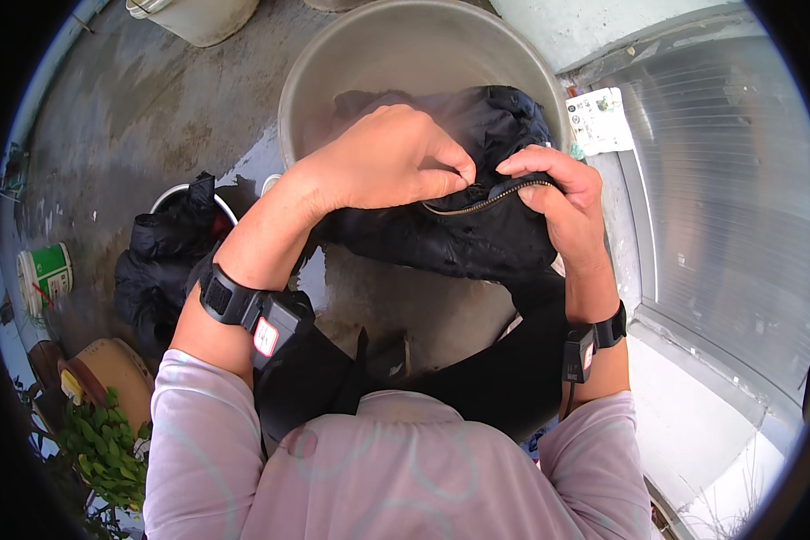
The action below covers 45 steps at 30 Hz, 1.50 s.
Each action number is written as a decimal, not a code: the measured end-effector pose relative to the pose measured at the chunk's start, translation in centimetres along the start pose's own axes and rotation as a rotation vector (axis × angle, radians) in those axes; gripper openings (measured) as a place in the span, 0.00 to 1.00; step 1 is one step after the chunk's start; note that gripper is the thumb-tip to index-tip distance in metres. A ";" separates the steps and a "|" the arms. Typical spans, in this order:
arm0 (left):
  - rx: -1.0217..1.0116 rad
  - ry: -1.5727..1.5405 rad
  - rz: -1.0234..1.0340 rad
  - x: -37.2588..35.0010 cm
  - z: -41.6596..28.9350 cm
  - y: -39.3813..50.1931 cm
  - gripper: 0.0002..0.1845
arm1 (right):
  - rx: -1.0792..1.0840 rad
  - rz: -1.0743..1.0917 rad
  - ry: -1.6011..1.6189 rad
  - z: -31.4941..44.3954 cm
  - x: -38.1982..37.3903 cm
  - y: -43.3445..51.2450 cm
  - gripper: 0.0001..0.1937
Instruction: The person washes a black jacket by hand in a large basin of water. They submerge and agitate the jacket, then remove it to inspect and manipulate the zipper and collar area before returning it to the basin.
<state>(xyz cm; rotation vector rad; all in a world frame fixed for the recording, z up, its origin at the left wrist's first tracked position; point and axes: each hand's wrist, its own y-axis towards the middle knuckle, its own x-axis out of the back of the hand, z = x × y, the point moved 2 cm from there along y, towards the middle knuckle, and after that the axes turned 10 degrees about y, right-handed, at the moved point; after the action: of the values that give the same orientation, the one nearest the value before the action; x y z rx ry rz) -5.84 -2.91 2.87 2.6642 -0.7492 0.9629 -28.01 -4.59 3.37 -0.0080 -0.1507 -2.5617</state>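
Note:
A dark, wet-looking garment (445, 243) is draped over the near rim of a large grey basin (405, 47), with more dark cloth bunched inside. Along its edge runs a curved brass-coloured zipper (489, 202). Between thumb and fingers, my right hand (570, 192) grips the zippered edge at its right end. My left hand (391, 158) reaches across the basin, thumb and forefinger pinched together on dark material just above the zipper teeth. Exactly what lies between those fingertips is too small to make out.
Left of me, a black padded garment (155, 270) hangs over a smaller white-rimmed basin (175, 192). A green-and-white bucket (46, 277) and a leafy plant (104, 445) stand farther left. A printed white packet (599, 121) sits by the ribbed panel (729, 169). The concrete floor (148, 101) looks wet.

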 end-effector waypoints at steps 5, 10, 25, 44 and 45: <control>0.095 -0.057 0.113 0.0 0.4 0.3 0.09 | -0.058 0.124 0.130 -0.3 0.4 0.3 0.12; 0.133 -0.035 0.126 -0.2 0.3 0.4 0.09 | -0.010 0.182 0.115 -0.6 0.5 0.4 0.09; 0.141 0.274 -0.029 -1.5 -0.3 0.2 0.08 | -0.180 0.030 -0.173 -0.6 -1.0 -0.3 0.04; 0.269 -0.155 -0.155 -2.6 0.2 0.0 0.08 | 0.294 -0.120 -0.574 -1.6 -2.7 -0.9 0.07; 0.249 -0.130 -0.168 -2.7 0.2 0.0 0.08 | 0.311 -0.123 -0.581 -1.7 -2.9 -0.8 0.07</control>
<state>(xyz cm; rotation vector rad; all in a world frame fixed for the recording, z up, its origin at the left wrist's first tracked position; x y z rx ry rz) -7.50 -1.99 0.96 2.9719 -0.4436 0.8987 -25.99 -2.55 1.45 -0.6417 -0.7864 -2.5559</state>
